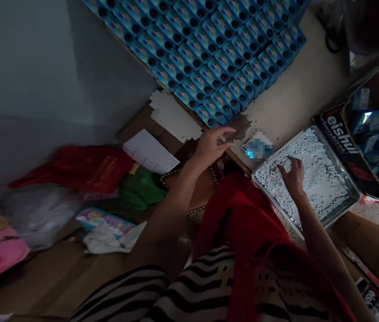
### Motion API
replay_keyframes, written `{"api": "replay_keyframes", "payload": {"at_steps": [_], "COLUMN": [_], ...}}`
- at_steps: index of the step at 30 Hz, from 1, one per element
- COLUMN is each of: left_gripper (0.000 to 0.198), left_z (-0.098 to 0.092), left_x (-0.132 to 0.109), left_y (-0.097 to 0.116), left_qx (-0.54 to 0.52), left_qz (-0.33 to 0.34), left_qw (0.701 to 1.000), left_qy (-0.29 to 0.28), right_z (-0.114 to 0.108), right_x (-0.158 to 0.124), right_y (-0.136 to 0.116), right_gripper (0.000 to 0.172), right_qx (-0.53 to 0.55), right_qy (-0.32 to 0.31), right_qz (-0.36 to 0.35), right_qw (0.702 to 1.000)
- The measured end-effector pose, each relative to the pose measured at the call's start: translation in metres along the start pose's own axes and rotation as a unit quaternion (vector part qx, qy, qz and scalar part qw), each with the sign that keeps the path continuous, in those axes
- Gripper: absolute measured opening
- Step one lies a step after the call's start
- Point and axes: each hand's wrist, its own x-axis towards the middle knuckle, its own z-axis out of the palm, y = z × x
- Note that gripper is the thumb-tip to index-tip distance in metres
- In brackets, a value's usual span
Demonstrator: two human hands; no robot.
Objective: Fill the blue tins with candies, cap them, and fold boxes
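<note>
Metal tray (338, 210), full of white pellets (326, 174)

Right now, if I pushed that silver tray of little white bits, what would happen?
The tray looks like metal, so it would probably slide stiffly, not bend. The white bits lie loose, so they would likely shift and roll; a hard shove might spill some over its low rim. The right hand resting on them may slow it.

A pale table (296, 98) carries packed rows of blue boxes (209, 49) beyond both hands. A small box (258, 147) lies between the left hand (211, 145) and right hand (291, 179). A tray (335, 218) of white pellets (320, 179) sits under the right hand.
</note>
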Motion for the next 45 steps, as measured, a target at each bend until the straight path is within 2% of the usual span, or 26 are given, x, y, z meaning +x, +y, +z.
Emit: {"api": "replay_keyframes", "payload": {"at_steps": [3, 6, 9, 12, 14, 16, 18, 19, 22, 24, 27, 28, 30, 32, 34, 36, 37, 38, 40, 42, 44, 45], "left_gripper": [0.036, 0.035, 0.035, 0.033, 0.033, 0.033, 0.032, 0.033, 0.033, 0.033, 0.034, 0.035, 0.036, 0.037, 0.038, 0.038, 0.038, 0.037, 0.037, 0.039, 0.040, 0.041], "left_z": [-0.004, -0.006, -0.010, -0.018, -0.025, -0.032, -0.038, -0.041, -0.048, -0.051, -0.051, -0.050, -0.047, -0.045, -0.044, -0.044, -0.043, -0.041, -0.035, -0.026, -0.018, -0.014], "left_x": [0.010, 0.013, 0.007, -0.001, -0.002, 0.000, 0.006, 0.011, 0.028, 0.041, 0.059, 0.065, 0.074, 0.078, 0.079, 0.076, 0.074, 0.072, 0.070, 0.071, 0.075, 0.077], "left_y": [0.016, 0.024, 0.022, 0.012, 0.005, -0.002, -0.007, -0.008, -0.009, -0.006, 0.005, 0.009, 0.015, 0.017, 0.014, 0.005, 0.000, -0.006, -0.015, -0.016, -0.007, 0.001], "left_qx": [0.065, 0.088, 0.099, 0.099, 0.098, 0.102, 0.107, 0.107, 0.113, 0.122, 0.122, 0.119, 0.113, 0.110, 0.113, 0.121, 0.126, 0.133, 0.147, 0.165, 0.209, 0.247], "left_qz": [0.039, 0.049, 0.031, 0.007, -0.006, -0.017, -0.023, -0.028, -0.033, -0.028, -0.008, -0.001, 0.014, 0.025, 0.033, 0.035, 0.034, 0.033, 0.033, 0.041, 0.045, 0.040], "left_qw": [0.997, 0.995, 0.994, 0.995, 0.995, 0.994, 0.993, 0.993, 0.992, 0.991, 0.990, 0.989, 0.986, 0.983, 0.980, 0.977, 0.974, 0.972, 0.967, 0.958, 0.941, 0.929], "left_qy": [-0.017, -0.025, -0.029, -0.032, -0.032, -0.033, -0.037, -0.041, -0.047, -0.049, -0.076, -0.092, -0.124, -0.146, -0.159, -0.174, -0.183, -0.190, -0.204, -0.231, -0.263, -0.271], "right_z": [-0.006, -0.009, -0.010, -0.004, 0.004, 0.011, 0.012, 0.008, -0.024, -0.055, -0.092, -0.097, -0.099, -0.091, -0.080, -0.073, -0.072, -0.072, -0.076, -0.087, -0.106, -0.120], "right_x": [0.019, 0.035, 0.047, 0.054, 0.057, 0.061, 0.075, 0.087, 0.153, 0.217, 0.328, 0.364, 0.428, 0.475, 0.502, 0.504, 0.496, 0.481, 0.437, 0.381, 0.329, 0.309], "right_y": [-0.021, -0.049, -0.074, -0.090, -0.096, -0.100, -0.101, -0.101, -0.099, -0.097, -0.095, -0.094, -0.093, -0.092, -0.091, -0.090, -0.089, -0.087, -0.080, -0.069, -0.049, -0.035], "right_gripper": [0.069, 0.078, 0.081, 0.082, 0.076, 0.061, 0.045, 0.039, 0.040, 0.049, 0.059, 0.060, 0.048, 0.045, 0.041, 0.042, 0.049, 0.056, 0.058, 0.043, 0.033, 0.033], "right_qx": [0.024, 0.000, -0.041, -0.063, -0.047, 0.005, 0.072, 0.093, 0.075, 0.039, 0.020, 0.028, 0.055, 0.074, 0.105, 0.150, 0.174, 0.194, 0.208, 0.177, 0.129, 0.093], "right_qy": [0.001, -0.026, -0.074, -0.100, -0.112, -0.140, -0.150, -0.134, -0.007, 0.094, 0.173, 0.176, 0.158, 0.093, -0.011, -0.101, -0.117, -0.106, -0.030, 0.052, 0.097, 0.135], "right_qz": [-0.054, -0.120, -0.157, -0.162, -0.154, -0.131, -0.083, -0.053, 0.020, 0.031, 0.000, -0.014, -0.034, -0.055, -0.084, -0.099, -0.093, -0.079, -0.043, -0.021, 0.006, 0.032], "right_qw": [0.998, 0.992, 0.984, 0.980, 0.981, 0.981, 0.983, 0.985, 0.997, 0.994, 0.985, 0.984, 0.985, 0.991, 0.991, 0.979, 0.973, 0.972, 0.977, 0.983, 0.987, 0.986]}}
